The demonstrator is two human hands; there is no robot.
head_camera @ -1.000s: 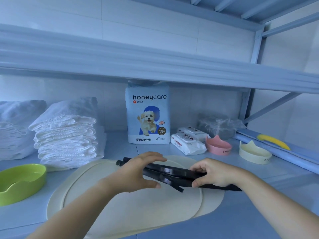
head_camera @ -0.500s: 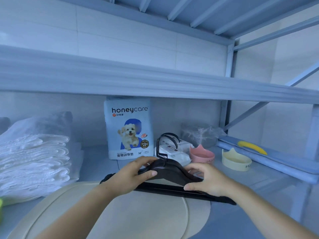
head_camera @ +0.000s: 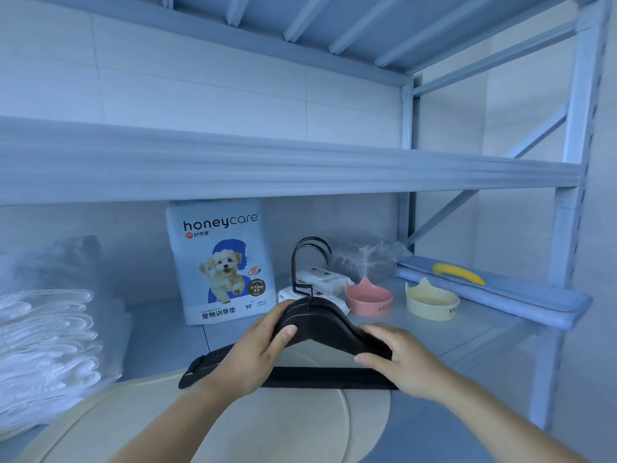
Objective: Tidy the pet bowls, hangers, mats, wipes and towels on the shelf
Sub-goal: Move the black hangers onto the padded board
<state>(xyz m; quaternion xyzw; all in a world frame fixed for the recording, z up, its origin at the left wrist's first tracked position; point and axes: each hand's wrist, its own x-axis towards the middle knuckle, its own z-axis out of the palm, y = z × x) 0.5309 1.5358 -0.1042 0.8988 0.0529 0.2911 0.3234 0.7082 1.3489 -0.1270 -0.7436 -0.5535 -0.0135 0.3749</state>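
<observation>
Hangers, a black stack with hooks up, are held upright over the cream mats, gripped at both shoulders: left hand curls over the left slope, right hand over the right. Beyond the right hand sit a pink bowl and a cream bowl; folded white towels lie left of the left hand.

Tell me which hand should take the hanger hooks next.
Left, probably. The left hand grips the bundle of black hangers at the neck, right under their black metal hooks, while the right hand grips farther out on the sloping shoulder.
</observation>
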